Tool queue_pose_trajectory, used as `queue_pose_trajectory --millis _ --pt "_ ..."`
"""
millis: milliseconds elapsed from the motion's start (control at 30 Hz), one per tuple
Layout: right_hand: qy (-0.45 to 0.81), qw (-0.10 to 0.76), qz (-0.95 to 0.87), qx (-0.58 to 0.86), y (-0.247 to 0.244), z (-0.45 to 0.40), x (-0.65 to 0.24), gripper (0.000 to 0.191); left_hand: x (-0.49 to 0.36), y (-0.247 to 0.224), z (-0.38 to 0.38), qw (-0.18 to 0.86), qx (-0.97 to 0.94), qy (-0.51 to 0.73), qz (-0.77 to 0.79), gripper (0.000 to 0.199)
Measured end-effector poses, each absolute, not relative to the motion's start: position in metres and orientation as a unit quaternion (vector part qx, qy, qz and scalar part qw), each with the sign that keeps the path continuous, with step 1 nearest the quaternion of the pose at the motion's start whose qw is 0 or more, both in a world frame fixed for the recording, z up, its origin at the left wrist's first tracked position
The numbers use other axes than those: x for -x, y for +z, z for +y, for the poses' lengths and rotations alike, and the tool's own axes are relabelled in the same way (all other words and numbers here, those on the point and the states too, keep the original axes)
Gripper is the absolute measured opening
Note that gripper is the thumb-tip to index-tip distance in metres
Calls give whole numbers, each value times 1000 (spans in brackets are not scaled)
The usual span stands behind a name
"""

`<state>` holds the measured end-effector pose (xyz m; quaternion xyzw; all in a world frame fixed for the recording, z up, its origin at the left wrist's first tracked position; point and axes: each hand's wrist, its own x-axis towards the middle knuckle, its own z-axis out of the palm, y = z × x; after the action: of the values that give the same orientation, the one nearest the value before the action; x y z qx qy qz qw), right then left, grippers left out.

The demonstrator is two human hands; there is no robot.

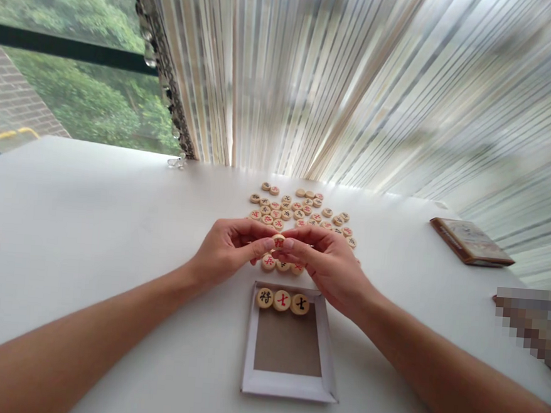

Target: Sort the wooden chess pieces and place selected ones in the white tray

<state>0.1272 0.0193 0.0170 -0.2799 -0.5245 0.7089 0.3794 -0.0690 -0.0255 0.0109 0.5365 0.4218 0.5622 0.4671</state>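
Note:
Between the fingertips of my left hand (235,244) and my right hand (326,257) is one round wooden piece (279,241) with a red character, pinched by both. Nearer to me lies a shallow white box (291,386) with a brown bottom. Three pieces sit side by side along its far end: a black-marked one (265,297), a red-marked one (282,300) and another black-marked one (300,304). Just beyond the box, below my fingers, are a red-marked piece (268,262) and others partly covered by my hands.
Several more wooden pieces (299,214) with red or black characters spread over the white table (114,220) beyond my hands. A brown box (473,242) lies at the right, with a pixelated object (531,325) nearer. A striped curtain (284,75) hangs behind the table.

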Motion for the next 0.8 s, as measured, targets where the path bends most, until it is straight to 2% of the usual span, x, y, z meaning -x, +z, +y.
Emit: queue_pose_trajectory --millis 300,567,800 --pt "665 390 -558 306 23 16 -126 31 69 12 -26 465 -536 568 417 22" --pt "639 396 -583 309 21 17 -126 25 68 14 -27 446 -556 561 422 25" --pt "688 390 -540 289 21 19 -127 25 69 14 -25 454 -548 563 421 26"
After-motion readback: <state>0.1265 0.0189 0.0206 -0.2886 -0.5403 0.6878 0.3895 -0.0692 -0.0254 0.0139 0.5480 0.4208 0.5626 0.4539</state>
